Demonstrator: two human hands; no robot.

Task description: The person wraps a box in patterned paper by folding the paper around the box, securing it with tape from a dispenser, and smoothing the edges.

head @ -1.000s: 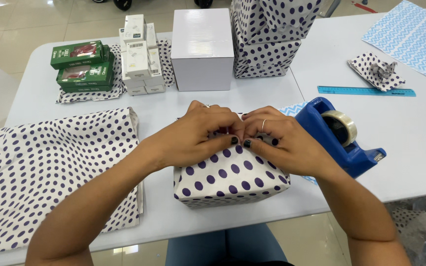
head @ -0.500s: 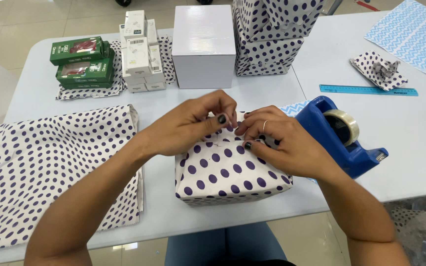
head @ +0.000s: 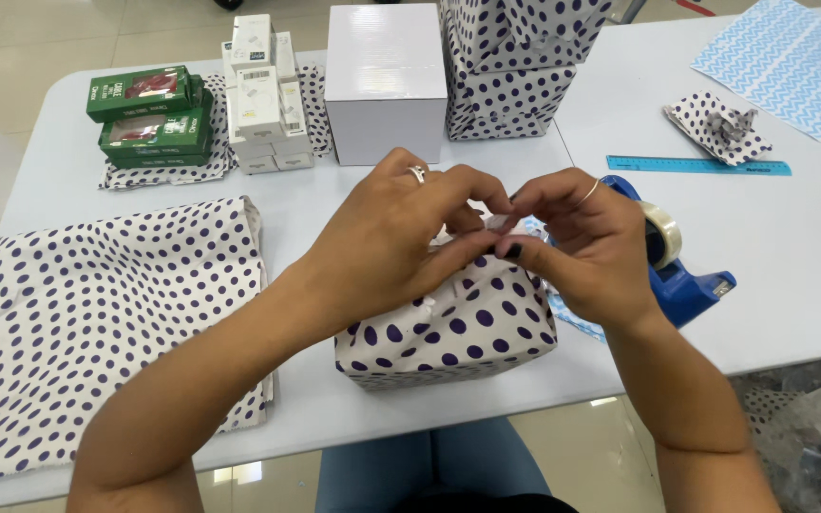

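A box wrapped in white paper with purple dots (head: 453, 328) sits at the table's near edge. My left hand (head: 387, 242) rests on its top, fingers pinching the paper fold at the far side. My right hand (head: 577, 242) meets it there, thumb and fingers pressing the same fold of paper. A blue tape dispenser (head: 677, 261) with a clear roll stands just right of my right hand.
A dotted paper sheet (head: 106, 323) lies at the left. At the back stand green boxes (head: 149, 114), small white boxes (head: 258, 90), a plain white box (head: 387, 81) and wrapped dotted boxes (head: 515, 71). A blue ruler (head: 700, 165), paper scraps (head: 719, 128) and zigzag paper (head: 791, 66) lie right.
Both hands have lifted slightly and shifted toward the far top edge of the wrapped box, fingertips now pinching the fold together. The box has barely moved.
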